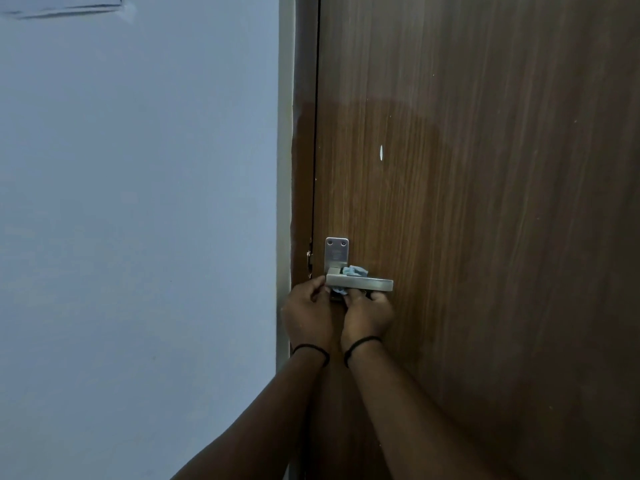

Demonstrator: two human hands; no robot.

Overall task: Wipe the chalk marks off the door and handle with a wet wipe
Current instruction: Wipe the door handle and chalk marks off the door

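Note:
A brown wooden door (485, 202) fills the right half of the view. Its grey metal lever handle (367, 283) sticks out level from a backplate (336, 252). A pale blue wet wipe (353, 271) is bunched behind the lever near its root, with a corner showing below it. My right hand (367, 315) reaches up under the lever and pinches the wipe. My left hand (308, 311) grips the lever's left end beside it. A small white mark (381, 153) shows on the door above the handle. The door around the handle looks darker, as if damp.
The door frame (298, 168) runs up the left side of the door, with chipped paint near the latch. A pale blue wall (138, 220) fills the left half. Both wrists carry a thin black band.

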